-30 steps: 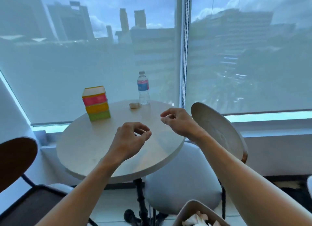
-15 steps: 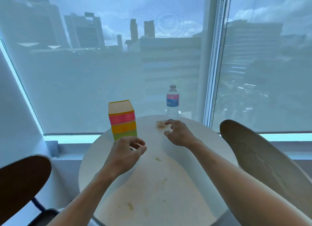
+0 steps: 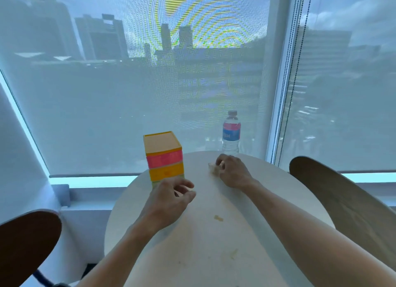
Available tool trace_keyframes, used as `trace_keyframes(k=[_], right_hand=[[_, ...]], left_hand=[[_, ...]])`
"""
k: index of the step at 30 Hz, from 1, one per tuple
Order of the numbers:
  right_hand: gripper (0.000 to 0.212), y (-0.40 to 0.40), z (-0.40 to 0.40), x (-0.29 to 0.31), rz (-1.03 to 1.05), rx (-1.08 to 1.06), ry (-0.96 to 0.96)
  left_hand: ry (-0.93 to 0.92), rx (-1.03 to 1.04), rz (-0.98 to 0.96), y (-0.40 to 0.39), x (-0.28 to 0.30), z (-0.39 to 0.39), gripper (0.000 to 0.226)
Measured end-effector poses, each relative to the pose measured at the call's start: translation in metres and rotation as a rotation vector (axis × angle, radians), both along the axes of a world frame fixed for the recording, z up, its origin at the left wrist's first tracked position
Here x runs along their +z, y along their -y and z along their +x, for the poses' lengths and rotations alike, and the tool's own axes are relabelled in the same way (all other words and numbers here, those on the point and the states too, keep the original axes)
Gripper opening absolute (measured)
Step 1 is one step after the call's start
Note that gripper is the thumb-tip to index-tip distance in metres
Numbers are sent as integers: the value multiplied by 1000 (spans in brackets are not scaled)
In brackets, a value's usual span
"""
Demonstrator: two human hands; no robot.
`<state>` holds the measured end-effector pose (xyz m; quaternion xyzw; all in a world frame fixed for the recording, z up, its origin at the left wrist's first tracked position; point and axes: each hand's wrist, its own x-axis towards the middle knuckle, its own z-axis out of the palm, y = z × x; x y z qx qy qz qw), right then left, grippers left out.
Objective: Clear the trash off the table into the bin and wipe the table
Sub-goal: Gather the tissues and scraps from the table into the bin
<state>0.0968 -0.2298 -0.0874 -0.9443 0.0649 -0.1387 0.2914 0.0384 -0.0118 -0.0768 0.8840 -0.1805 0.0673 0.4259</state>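
Now I see my right hand curling its fingers onto the crumpled scrap near the bottle at the table's far edge (light, soft, pinch anywhere), left hand loosely curled, empty.

From my feed the table is off-white with yellowish-brown smears, the box is stacked in orange, pink, yellow and green bands, the clear bottle wears a pink-and-blue label, and the crumpled scrap looks pale beige.
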Motion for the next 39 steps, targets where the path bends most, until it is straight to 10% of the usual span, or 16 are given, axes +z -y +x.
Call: trace_keyframes(k=[11,31,39], right_hand=[[17,21,-166,32,496,236,-206],[17,144,-340,-1,477,115,-297],[14,138,-359,-22,513,146,-369]], left_hand=[[63,-226,-62,56,-7,-54,38],[-127,-409,251,174,-115,-292,18],[-213,-355,475,190,-173,-318,48]])
